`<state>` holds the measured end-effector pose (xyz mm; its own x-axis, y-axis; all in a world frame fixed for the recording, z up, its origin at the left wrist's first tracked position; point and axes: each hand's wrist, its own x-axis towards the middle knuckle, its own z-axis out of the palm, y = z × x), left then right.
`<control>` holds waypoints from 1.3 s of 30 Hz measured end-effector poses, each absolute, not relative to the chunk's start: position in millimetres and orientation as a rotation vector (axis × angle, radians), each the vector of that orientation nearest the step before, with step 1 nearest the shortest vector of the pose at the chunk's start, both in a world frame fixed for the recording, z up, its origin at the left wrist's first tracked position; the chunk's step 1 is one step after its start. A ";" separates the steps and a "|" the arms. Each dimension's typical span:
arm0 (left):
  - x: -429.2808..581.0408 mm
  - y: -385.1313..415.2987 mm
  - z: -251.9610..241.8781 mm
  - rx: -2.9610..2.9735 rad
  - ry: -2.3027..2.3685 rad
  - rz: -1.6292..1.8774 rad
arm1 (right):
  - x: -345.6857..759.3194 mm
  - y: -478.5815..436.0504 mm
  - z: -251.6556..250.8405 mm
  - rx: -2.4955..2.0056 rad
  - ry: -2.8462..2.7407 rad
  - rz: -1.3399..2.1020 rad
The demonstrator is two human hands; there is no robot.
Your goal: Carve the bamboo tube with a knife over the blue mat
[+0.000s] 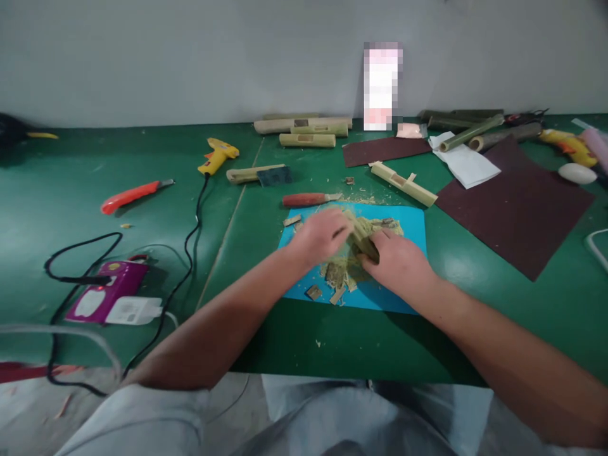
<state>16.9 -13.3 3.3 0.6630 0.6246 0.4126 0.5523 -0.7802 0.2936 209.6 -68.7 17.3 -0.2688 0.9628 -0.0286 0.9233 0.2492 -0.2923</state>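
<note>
A: Where does the bamboo piece (363, 242) sit between your hands?

B: Just right of the middle of the frame, over the blue sheet (414, 221). It slants from upper left to lower right, with your left hand (325, 233) at its upper-left side and your right hand (399, 256) on its lower-right end. Whether it touches the scraps (336, 273) under it, you can't tell from here.

A: And your right hand, how far open is it?

B: Closed around the piece — your thumb is below and your fingers lie over the top, pinching it near its dark, hollow end.

A: Your left?

B: Curled rather than spread, its fingertips right by the upper part of the piece. They are blurred, though, so you can't tell whether they grip anything or only touch the bamboo.

A: What lies closest around you?

B: Shavings and chips are scattered over the blue sheet, many of them just below your hands. A knife with a red handle (306, 199) lies just above your left hand, near the centre of the frame. Up and to the right of your hands you have a notched bamboo tube (403, 185), resting at a slant on the green table (256, 339) — and beyond it, at the right of the frame, a large dark brown sheet (517, 212).
</note>
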 end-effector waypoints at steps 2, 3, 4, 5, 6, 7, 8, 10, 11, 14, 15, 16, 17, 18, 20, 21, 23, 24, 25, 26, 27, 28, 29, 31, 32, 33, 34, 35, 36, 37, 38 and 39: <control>16.8 -13.5 2.4 2.742 0.992 0.757 | 209.7 -69.0 17.3 -1.800 -2.352 0.372; 17.1 -13.9 1.8 2.764 0.926 0.714 | 209.7 -69.2 17.1 -1.796 -2.361 0.371; 17.4 -14.3 1.1 2.785 0.846 0.672 | 209.7 -69.4 16.9 -1.793 -2.371 0.371; 17.7 -14.5 0.6 2.792 0.799 0.650 | 209.7 -69.6 16.7 -1.789 -2.378 0.369; 17.8 -14.4 0.4 2.781 0.826 0.672 | 209.7 -69.8 16.5 -1.788 -2.376 0.366; 17.7 -14.0 0.6 2.758 0.915 0.727 | 209.6 -70.0 16.3 -1.790 -2.369 0.362; 17.5 -13.5 1.1 2.739 0.992 0.771 | 209.4 -70.1 16.2 -1.793 -2.361 0.358; 17.2 -13.2 2.9 2.756 1.000 0.756 | 209.0 -70.4 16.3 -1.790 -2.362 0.366; 17.1 -13.4 3.8 2.782 0.925 0.700 | 208.7 -70.4 16.5 -1.784 -2.371 0.372; 16.4 -13.2 5.4 2.794 0.859 0.668 | 208.2 -70.0 17.0 -1.778 -2.374 0.383; 16.2 -12.9 5.6 2.770 0.942 0.718 | 208.1 -69.8 16.9 -1.781 -2.364 0.381; 16.1 -12.8 5.6 2.750 1.014 0.756 | 208.0 -69.5 16.8 -1.785 -2.355 0.382; 16.2 -13.2 5.6 2.745 1.045 0.763 | 208.0 -69.2 16.6 -1.786 -2.351 0.386; 16.6 -14.0 5.6 2.755 1.019 0.736 | 208.1 -69.1 16.3 -1.786 -2.354 0.392; 17.7 -16.4 5.1 2.782 0.884 0.649 | 208.5 -69.1 16.1 -1.785 -2.364 0.405; 18.1 -17.3 4.5 2.777 0.854 0.639 | 209.0 -69.4 16.3 -1.787 -2.366 0.410; 17.6 -16.8 2.7 2.742 0.893 0.700 | 210.8 -70.7 17.3 -1.790 -2.358 0.403; 16.5 -15.3 1.6 2.730 0.922 0.736 | 212.0 -71.7 18.3 -1.787 -2.354 0.396; 14.7 -13.0 0.3 2.722 0.946 0.763 | 213.3 -72.9 19.4 -1.781 -2.353 0.388; 12.5 -10.3 -0.7 2.719 0.960 0.778 | 214.6 -74.1 20.6 -1.776 -2.355 0.384; 9.9 -7.2 -1.5 2.720 0.969 0.787 | 215.7 -75.2 21.8 -1.769 -2.358 0.385; 7.2 -4.3 -1.9 2.719 0.990 0.798 | 216.5 -76.2 22.8 -1.764 -2.361 0.393; 4.8 -1.9 -1.7 2.713 1.023 0.814 | 216.9 -76.9 23.5 -1.762 -2.362 0.406; 2.1 -0.1 0.4 2.700 1.092 0.844 | 216.8 -77.5 23.9 -1.759 -2.357 0.432; 2.3 -1.4 2.1 2.706 1.100 0.847 | 216.5 -77.4 23.5 -1.756 -2.355 0.441; 3.6 -4.1 4.1 2.726 1.073 0.826 | 216.1 -77.1 22.8 -1.753 -2.352 0.445; 5.8 -8.0 6.0 2.756 1.009 0.782 | 215.7 -76.8 22.0 -1.752 -2.349 0.448; 8.7 -12.4 7.8 2.788 0.916 0.728 | 215.5 -76.6 21.1 -1.750 -2.348 0.450; 11.6 -16.6 9.1 2.812 0.804 0.670 | 215.4 -76.4 20.4 -1.747 -2.349 0.452; 14.0 -19.7 9.9 2.820 0.684 0.617 | 215.4 -76.3 19.9 -1.746 -2.350 0.454; 15.5 -21.3 10.0 2.814 0.585 0.576 | 215.5 -76.3 19.6 -1.744 -2.354 0.456; 15.9 -20.9 9.5 2.803 0.532 0.563 | 215.7 -76.2 19.6 -1.743 -2.359 0.458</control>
<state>15.9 -20.9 9.5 0.8599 0.3927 0.3261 0.3032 -0.9069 0.2927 215.7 -76.2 19.6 -0.3008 0.9527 -0.0434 0.8998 0.2684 -0.3440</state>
